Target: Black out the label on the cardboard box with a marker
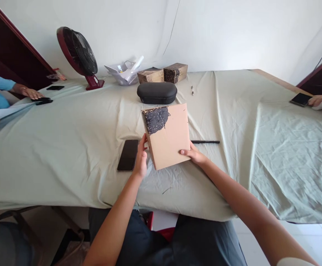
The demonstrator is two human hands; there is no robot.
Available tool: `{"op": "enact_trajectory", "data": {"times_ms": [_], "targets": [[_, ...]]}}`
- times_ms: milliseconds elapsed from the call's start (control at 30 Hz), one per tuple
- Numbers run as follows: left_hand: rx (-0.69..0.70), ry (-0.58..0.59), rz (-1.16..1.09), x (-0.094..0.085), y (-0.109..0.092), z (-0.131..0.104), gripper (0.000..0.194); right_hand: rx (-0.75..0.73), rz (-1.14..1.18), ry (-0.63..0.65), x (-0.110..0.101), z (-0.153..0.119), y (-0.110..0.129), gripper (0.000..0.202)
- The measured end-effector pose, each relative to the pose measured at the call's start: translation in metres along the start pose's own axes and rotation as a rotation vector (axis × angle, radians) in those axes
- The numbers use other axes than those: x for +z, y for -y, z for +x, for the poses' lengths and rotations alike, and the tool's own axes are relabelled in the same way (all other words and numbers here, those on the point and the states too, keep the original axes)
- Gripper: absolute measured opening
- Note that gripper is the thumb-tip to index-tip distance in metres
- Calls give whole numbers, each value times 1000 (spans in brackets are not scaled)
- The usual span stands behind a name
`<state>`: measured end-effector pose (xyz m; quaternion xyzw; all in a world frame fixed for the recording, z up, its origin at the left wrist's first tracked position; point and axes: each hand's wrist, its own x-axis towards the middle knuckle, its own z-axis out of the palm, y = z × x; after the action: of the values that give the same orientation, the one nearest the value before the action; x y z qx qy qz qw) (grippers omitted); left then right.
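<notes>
While your two hands hold the cardboard box [174, 142] at mid-table, broad face toward you, the step in hand reads as steadying and looking over that face.

Left hand [141, 162]: fingertips against the box's left side, thumb standing apart from them and off the face; how firmly they press cannot be told.

Right hand [195, 154]: clamped on the lower right edge, thumb flat on the face, fingers mostly hidden behind.

Next move, as judged: any turn or shift of the box calls for the left thumb to close on its edge, the right grip to stay firm, and the black pen [209, 142], lying just behind, to be kept clear.

Box: plain brown board, matte, square-edged, slightly tilted; whether its underside meets the cloth is unclear. Upper left corner bears a black patch [156, 120], streaky, flecked with brown, ragged-edged; ink or paint, uncertain.

Smartphone [128, 155]: flat, glossy black slab, just beside your left hand.

Hard-shell case [157, 93]: black, rounded ends, beyond the box.

Two patterned cartons [176, 72]: brown board with dark print, near the wall.

Tablecloth [80, 147]: pale green fabric, creased, under all these.
</notes>
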<state>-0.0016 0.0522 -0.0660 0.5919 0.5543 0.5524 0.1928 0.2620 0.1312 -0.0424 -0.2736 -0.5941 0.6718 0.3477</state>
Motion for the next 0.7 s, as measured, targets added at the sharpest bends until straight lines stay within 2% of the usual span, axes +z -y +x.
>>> {"op": "enact_trajectory", "data": {"times_ms": [67,133,200,267,367,533,700], "targets": [[-80,-47,221,-16,-4,8,76,-22,-5,-31,-1,1,-2,106],[-216,-62,512,-29,-11,13,64,-31,-40,-53,-2,2,-4,106],[-408,-19,805,-39,-18,17,71,-30,-65,-67,-3,3,-6,106],[-553,44,955,-45,-23,19,78,-32,-70,-76,-5,3,-8,106],[-608,75,963,-51,-23,23,81,-36,-70,-74,-6,5,-9,109],[-653,27,923,-57,-15,28,94,-78,-73,-60,-7,7,-10,110],[-612,-48,872,-55,-12,29,101,-117,-26,-51,-9,8,-13,109]]}}
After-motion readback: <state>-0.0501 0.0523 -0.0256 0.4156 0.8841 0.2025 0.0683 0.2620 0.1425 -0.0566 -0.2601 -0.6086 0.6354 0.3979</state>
